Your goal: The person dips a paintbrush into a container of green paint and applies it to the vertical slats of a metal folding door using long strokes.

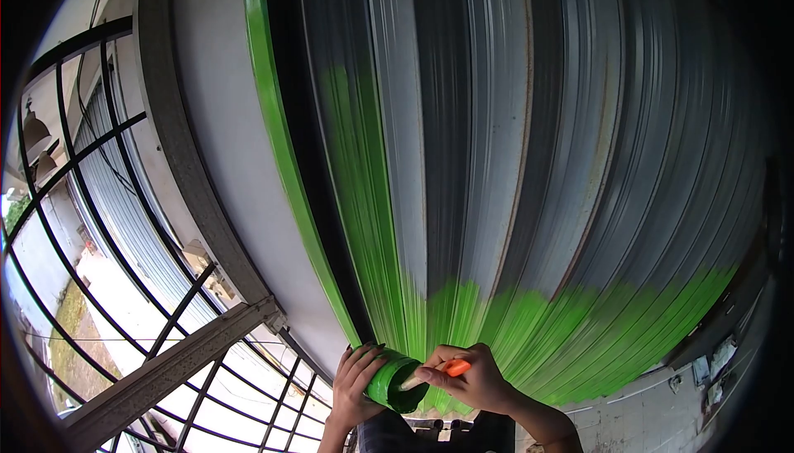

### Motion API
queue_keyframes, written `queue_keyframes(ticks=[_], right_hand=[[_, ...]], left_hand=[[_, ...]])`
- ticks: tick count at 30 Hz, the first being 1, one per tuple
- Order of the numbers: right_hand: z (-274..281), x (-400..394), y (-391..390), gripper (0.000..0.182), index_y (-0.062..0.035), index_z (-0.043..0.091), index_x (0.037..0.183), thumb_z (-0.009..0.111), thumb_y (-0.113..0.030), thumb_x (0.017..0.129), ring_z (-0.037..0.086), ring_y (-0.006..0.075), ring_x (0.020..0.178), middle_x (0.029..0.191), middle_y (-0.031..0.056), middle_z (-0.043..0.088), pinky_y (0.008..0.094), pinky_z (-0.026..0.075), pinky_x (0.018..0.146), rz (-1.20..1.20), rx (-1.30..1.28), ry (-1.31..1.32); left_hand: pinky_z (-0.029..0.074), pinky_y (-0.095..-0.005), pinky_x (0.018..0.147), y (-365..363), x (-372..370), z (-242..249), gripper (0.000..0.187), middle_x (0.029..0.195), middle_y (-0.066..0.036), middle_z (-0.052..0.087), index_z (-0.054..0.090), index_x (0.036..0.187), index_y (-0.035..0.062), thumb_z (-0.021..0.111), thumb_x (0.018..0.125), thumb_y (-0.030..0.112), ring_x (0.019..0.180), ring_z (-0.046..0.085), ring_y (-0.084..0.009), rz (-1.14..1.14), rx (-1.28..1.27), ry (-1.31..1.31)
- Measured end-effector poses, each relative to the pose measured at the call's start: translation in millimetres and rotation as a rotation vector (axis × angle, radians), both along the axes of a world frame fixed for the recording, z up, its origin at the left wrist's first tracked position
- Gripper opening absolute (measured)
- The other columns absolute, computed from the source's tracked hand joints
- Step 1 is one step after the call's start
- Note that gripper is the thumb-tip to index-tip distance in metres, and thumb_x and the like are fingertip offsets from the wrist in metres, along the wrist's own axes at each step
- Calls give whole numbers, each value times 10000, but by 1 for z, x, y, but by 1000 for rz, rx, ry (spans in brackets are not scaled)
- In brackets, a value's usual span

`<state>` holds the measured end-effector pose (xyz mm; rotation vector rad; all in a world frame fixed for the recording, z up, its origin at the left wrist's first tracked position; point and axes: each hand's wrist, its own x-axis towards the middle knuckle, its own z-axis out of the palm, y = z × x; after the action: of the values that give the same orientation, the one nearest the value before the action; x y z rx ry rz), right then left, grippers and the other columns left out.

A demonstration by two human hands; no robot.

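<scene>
My left hand (pixel 359 385) is wrapped round the side of a green paint container (pixel 383 383), low in the middle of the view. The container is tilted, its dark opening turned to the right. My right hand (pixel 471 377) grips a brush with an orange handle (pixel 456 367); its pale bristle end is at the container's mouth. Above both hands rises a ribbed grey metal sheet (pixel 496 122), with bright green paint (pixel 529 329) along its lower part and in a taller strip at the left.
A green edge strip (pixel 285 131) runs down beside the sheet. To the left stand a white wall (pixel 217 81), a grey metal frame (pixel 165 122) and a black window grille (pixel 83 155). A whitish block wall (pixel 637 412) lies at the lower right.
</scene>
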<state>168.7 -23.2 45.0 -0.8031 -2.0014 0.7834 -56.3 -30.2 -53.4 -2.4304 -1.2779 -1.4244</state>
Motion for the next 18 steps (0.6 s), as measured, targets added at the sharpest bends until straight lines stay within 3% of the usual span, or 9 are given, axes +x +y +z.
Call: queue_keyframes(ticks=[11,18], right_hand=[[-12,-5,8,357,-46,618,696,684,-351,870,573,138,460,535,24,585,253,414,448,-3,-8,-143],[-24,-12,13,381,-62,617,677,670,-385,872,569,153,436,521,17,594,266,420,442,-8,68,-270]], left_hand=[[436,-457,991,-7,8,-18,823,1208,-152,600,570,1191,-5,885,463,214,1156,553,-353,-102,-198,-156],[443,-454,983,-10,11,-14,800,1199,-153,605,578,1182,-6,879,472,207,1153,557,-345,-68,-169,-112]])
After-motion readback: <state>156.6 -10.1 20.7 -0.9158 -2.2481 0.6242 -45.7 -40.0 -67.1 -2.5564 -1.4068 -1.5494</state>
